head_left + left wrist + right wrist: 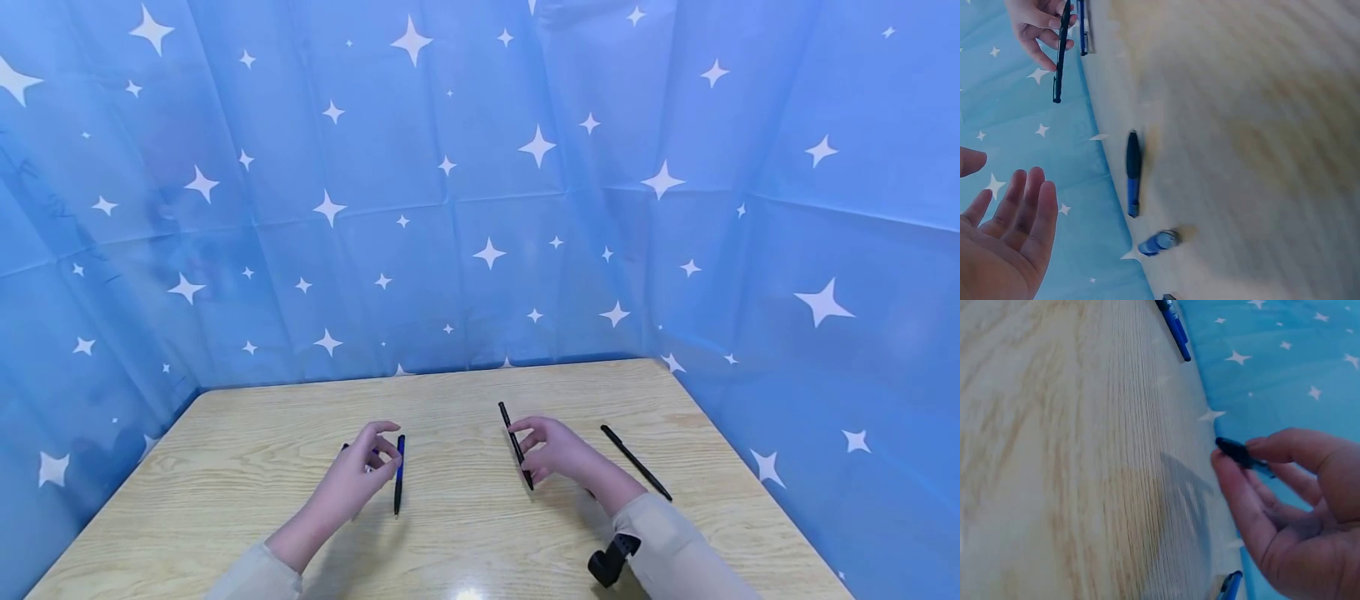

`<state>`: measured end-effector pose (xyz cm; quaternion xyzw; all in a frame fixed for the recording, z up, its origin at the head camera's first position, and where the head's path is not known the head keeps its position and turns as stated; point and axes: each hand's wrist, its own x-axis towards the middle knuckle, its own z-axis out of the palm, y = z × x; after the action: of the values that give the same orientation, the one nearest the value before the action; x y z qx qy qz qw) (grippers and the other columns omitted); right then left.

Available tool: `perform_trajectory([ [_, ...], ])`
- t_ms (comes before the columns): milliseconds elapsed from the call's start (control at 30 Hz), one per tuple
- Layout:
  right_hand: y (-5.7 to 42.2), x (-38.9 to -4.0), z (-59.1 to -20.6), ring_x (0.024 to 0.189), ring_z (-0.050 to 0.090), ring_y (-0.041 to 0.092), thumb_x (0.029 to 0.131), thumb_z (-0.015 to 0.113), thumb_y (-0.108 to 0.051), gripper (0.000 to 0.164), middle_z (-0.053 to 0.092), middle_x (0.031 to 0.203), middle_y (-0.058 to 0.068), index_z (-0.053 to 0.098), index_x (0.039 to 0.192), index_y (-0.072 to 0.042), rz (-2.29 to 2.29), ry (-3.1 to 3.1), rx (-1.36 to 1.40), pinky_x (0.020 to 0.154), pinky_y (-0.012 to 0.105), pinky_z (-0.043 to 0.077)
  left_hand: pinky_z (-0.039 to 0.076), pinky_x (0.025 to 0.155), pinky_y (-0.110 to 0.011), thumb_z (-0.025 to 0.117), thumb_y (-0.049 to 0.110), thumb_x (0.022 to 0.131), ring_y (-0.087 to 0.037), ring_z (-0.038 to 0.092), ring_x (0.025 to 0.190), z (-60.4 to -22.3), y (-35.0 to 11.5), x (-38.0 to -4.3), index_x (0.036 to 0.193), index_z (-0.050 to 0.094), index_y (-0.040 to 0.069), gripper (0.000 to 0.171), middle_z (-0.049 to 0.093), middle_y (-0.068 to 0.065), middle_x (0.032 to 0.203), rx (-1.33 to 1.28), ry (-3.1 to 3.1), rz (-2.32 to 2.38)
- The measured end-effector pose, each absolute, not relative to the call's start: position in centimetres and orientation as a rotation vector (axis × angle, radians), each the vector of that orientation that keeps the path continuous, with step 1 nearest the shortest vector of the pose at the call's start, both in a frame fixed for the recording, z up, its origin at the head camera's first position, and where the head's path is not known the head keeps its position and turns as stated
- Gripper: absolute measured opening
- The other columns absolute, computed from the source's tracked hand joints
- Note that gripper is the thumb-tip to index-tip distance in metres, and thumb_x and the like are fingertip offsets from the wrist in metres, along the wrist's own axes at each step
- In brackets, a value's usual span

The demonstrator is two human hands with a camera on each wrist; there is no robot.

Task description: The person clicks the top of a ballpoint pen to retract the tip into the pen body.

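Observation:
My right hand (pixel 551 450) pinches a slim black pen (pixel 514 442) between thumb and fingertips, held at a slant over the table; the right wrist view shows the pen (pixel 1233 452) end-on at the fingertips. My left hand (pixel 360 471) hovers over the table beside a blue pen with a black grip (pixel 399 475). In the left wrist view the left hand (pixel 1013 237) has its fingers extended and thumb apart, with nothing between them. A second blue pen (pixel 1159 242) lies near the first and is mostly hidden behind the left hand in the head view.
A black pen (pixel 636 462) lies right of my right hand. Close to the right forearm, a blue pen (pixel 1230 586) is partly in the right wrist view. The wooden table (pixel 465 533) meets a blue star-print curtain (pixel 450 292) at its back and sides.

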<state>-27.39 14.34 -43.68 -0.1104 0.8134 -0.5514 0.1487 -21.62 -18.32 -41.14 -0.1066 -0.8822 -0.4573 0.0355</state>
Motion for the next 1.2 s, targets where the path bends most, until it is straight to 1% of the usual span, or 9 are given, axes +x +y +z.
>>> perform_trajectory([
  [133,14.2,-27.5,-43.8,0.063,0.062,0.023,0.078,0.072,0.012,0.055,0.058,0.092,0.014,0.057,0.129,0.000,-1.520,2.354,-0.260,0.059,0.041,0.058,0.048,0.055,-0.032,0.064,0.013,0.094,-0.015,0.060,0.080,-41.6,-18.9,-21.3,0.133,0.050,0.017,0.042,0.064,-0.003,0.103,-0.350,-2.743,-1.390],
  [200,14.1,-27.5,-43.9,0.063,0.062,0.023,0.077,0.072,0.013,0.053,0.058,0.090,0.014,0.058,0.126,0.000,-1.495,2.356,-0.223,0.059,0.041,0.058,0.048,0.055,-0.031,0.064,0.014,0.094,-0.016,0.060,0.079,-41.7,-19.1,-21.2,0.133,0.050,0.016,0.041,0.064,-0.003,0.102,-0.367,-2.752,-1.382],
  [333,14.0,-27.6,-43.9,0.060,0.060,0.022,0.076,0.072,0.015,0.050,0.057,0.088,0.013,0.060,0.122,0.001,-1.465,2.355,-0.178,0.058,0.040,0.058,0.049,0.057,-0.031,0.065,0.014,0.094,-0.016,0.059,0.079,-42.0,-19.4,-21.2,0.133,0.051,0.015,0.042,0.062,0.001,0.099,-0.360,-2.772,-1.356],
  [467,14.0,-27.7,-44.0,0.057,0.057,0.020,0.075,0.072,0.017,0.049,0.056,0.086,0.012,0.060,0.120,0.002,-1.442,2.363,-0.177,0.055,0.037,0.057,0.048,0.059,-0.030,0.065,0.013,0.093,-0.016,0.058,0.078,-42.2,-19.6,-21.1,0.133,0.051,0.016,0.042,0.062,0.002,0.098,-0.349,-2.787,-1.334],
  [700,14.0,-28.0,-44.4,0.056,0.056,0.018,0.072,0.073,0.017,0.049,0.054,0.080,0.010,0.062,0.117,0.002,-1.372,2.377,-0.242,0.055,0.036,0.057,0.048,0.054,-0.030,0.065,0.013,0.093,-0.015,0.057,0.077,-42.3,-20.0,-20.9,0.132,0.051,0.013,0.042,0.062,-0.001,0.097,-0.344,-2.782,-1.360],
  [900,14.0,-27.9,-44.6,0.059,0.056,0.019,0.073,0.074,0.016,0.048,0.055,0.081,0.010,0.062,0.117,0.002,-1.375,2.374,-0.242,0.057,0.037,0.057,0.049,0.048,-0.032,0.065,0.012,0.093,-0.016,0.058,0.077,-42.7,-20.3,-21.0,0.133,0.052,0.016,0.042,0.062,-0.001,0.099,-0.314,-2.800,-1.367],
  [1100,14.5,-28.0,-43.9,0.064,0.056,0.019,0.075,0.075,0.011,0.047,0.057,0.084,0.011,0.062,0.118,0.001,-1.355,2.425,-0.251,0.057,0.034,0.053,0.051,0.057,-0.031,0.064,0.015,0.095,-0.015,0.058,0.078,-42.4,-20.5,-21.8,0.132,0.052,0.014,0.040,0.061,-0.001,0.099,-0.322,-2.812,-1.340],
  [1200,14.8,-27.8,-43.2,0.065,0.058,0.021,0.076,0.075,0.010,0.047,0.057,0.086,0.011,0.061,0.121,0.001,-1.340,2.446,-0.275,0.059,0.036,0.055,0.050,0.061,-0.031,0.065,0.015,0.094,-0.014,0.058,0.078,-42.0,-20.3,-22.3,0.131,0.053,0.012,0.039,0.061,0.001,0.097,-0.311,-2.827,-1.296],
])
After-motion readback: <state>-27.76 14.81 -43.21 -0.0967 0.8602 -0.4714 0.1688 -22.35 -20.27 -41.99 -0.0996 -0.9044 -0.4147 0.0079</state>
